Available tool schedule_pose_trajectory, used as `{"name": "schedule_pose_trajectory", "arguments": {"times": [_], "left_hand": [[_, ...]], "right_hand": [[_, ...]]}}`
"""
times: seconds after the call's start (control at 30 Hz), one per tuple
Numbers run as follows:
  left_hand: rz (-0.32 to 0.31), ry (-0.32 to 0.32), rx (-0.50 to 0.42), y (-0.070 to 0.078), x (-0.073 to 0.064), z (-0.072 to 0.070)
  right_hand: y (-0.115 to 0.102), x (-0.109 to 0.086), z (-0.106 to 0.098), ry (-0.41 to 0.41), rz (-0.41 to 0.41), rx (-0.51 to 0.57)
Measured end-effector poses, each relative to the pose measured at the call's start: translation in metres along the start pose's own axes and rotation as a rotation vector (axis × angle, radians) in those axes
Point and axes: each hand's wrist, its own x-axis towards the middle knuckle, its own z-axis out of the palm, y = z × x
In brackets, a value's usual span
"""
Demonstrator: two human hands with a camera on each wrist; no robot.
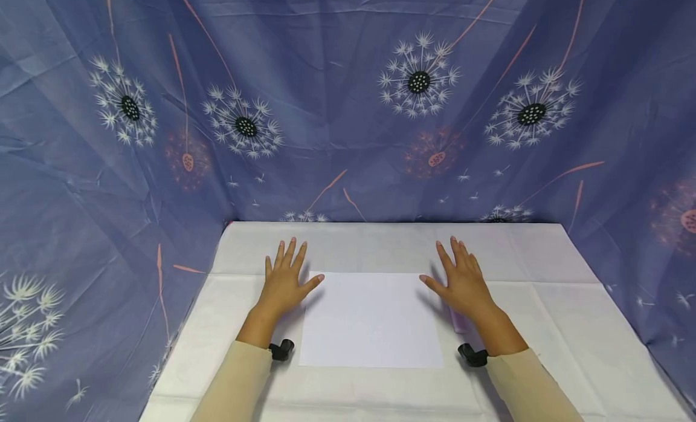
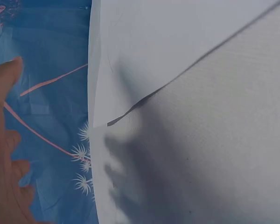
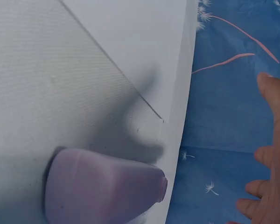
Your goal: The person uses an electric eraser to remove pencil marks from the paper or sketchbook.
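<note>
A white sheet of paper [image 1: 372, 322] lies flat on a white-covered table. My left hand [image 1: 284, 289] hovers at its left far corner, fingers spread and holding nothing. Opposite, my right hand [image 1: 462, 286] hovers by the right far corner, its fingers spread as well. Under the right hand and forearm lies a light purple bottle-shaped thing [image 3: 102, 186], mostly hidden in the head view. The right wrist view shows its wide body and narrow neck. Both hands cast shadows on the cloth and paper.
The white tablecloth [image 1: 549, 313] has fold creases across it. A blue curtain [image 1: 337, 107] with dandelion prints hangs behind the table and along its sides. A black wrist camera [image 1: 281, 350] sits on the left wrist and another wrist camera [image 1: 472, 355] on the right.
</note>
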Motion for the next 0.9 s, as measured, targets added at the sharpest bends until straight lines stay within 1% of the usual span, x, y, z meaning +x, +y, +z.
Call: {"name": "schedule_pose_trajectory", "arguments": {"times": [0.13, 0.33, 0.4, 0.53, 0.67, 0.8, 0.9], "left_hand": [[0.015, -0.039, -0.053, 0.0, -0.002, -0.001], [0.048, -0.104, -0.052, 0.003, -0.012, 0.001], [0.055, -0.115, -0.051, 0.004, -0.015, 0.002], [0.061, -0.132, -0.049, 0.005, -0.022, 0.006], [0.077, -0.135, -0.046, 0.008, -0.028, 0.009], [0.076, -0.16, -0.058, 0.01, -0.035, 0.01], [0.072, -0.171, -0.066, 0.008, -0.042, 0.01]], "right_hand": [[0.002, -0.001, -0.002, -0.018, 0.016, 0.028], [0.008, -0.007, -0.005, -0.068, 0.049, 0.03], [0.011, -0.011, -0.006, -0.079, 0.055, 0.036], [0.016, -0.018, -0.007, -0.078, 0.055, 0.033], [0.022, -0.024, -0.006, -0.055, 0.058, 0.026], [0.025, -0.032, -0.004, -0.04, 0.06, 0.03], [0.023, -0.034, -0.001, -0.038, 0.065, 0.024]]}}
